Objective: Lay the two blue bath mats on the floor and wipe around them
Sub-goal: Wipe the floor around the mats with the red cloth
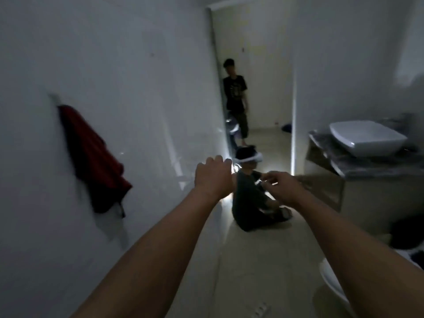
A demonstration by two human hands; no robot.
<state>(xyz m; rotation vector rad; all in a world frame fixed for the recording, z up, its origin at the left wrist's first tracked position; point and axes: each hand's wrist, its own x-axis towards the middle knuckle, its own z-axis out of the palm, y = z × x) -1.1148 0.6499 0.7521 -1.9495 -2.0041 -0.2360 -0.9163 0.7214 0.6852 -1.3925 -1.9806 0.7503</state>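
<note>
Both of my bare arms stretch forward into a dim, narrow bathroom. My left hand (214, 175) is loosely curled, knuckles up, fingers bent inward and holding nothing I can make out. My right hand (283, 188) reaches out beside it, fingers bent with the tips drawn close together; whether they pinch anything I cannot tell. Just beyond my hands a person sits on the pale tiled floor (257, 260), wearing dark clothes and a white band (249, 159) around the head. Another person in a black T-shirt (234, 90) stands in the doorway behind. A red towel (94, 161) hangs on the left wall. A white basin (367, 137) sits on a grey counter (358, 167) at right. Something small and blue (286, 127) lies on the floor past the doorway, well apart from both hands; I cannot tell if it is a bath mat.
</note>
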